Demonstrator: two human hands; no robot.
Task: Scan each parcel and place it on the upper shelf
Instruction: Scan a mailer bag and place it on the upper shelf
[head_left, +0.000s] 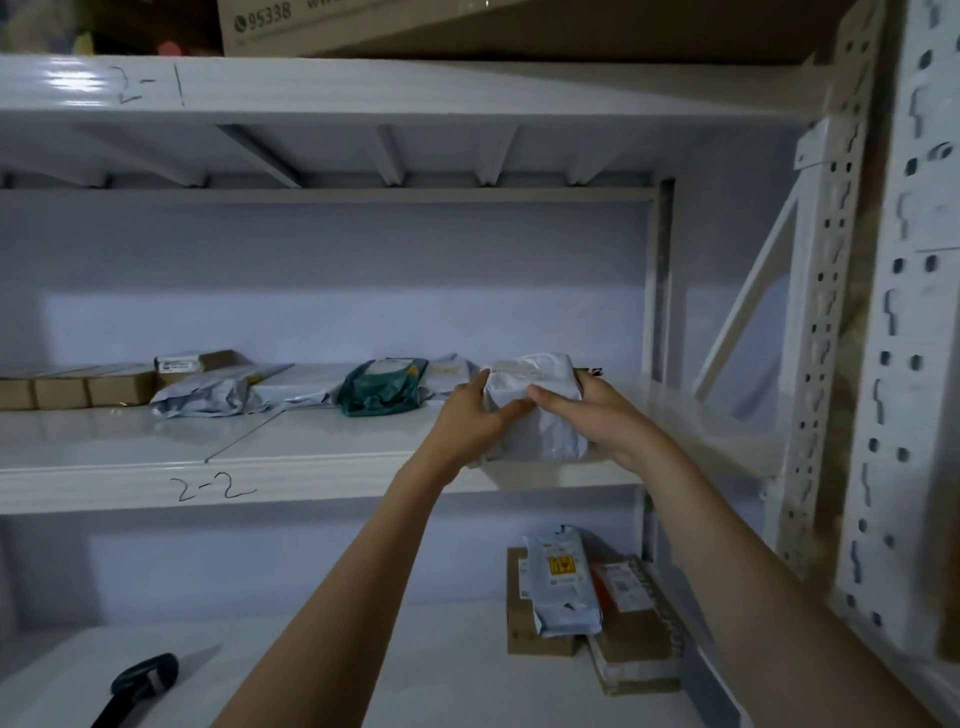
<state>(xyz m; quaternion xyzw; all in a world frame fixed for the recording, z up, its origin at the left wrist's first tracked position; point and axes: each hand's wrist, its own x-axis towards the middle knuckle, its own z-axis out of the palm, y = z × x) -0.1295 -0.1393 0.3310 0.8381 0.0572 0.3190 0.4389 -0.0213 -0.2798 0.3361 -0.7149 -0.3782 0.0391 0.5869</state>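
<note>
1. Step in hand: placement. I judge the scan of this item to be done, since the scanner (140, 686) lies untended on the lower surface (415, 675), near left, well apart from both hands.
2. Left hand (470, 421): fingers curled round the left side of a white poly-bag parcel (535, 402), thumb across its near face.
3. Right hand (592, 415): gripping the same parcel from the right, thumb on the near face beside the left thumb, fingers wrapped behind its far right edge.
4. Parcel position: over the right end of the shelf marked "2-2" (311, 483), at its near edge. I cannot tell whether it rests fully on the shelf board or is partly carried.
5. Already shelved, to the left along the far part of the same shelf: a green bag (382, 387), grey and white bags (208, 397), and small brown boxes (78, 389).
6. Outstanding: a white bag (563, 582) lying on brown boxes (540, 623) on the lower surface, right side.
7. Next move, in my judgement: push the held parcel farther back to sit beside the row, let go with both hands, then reach down for the scanner and the next item.
</note>
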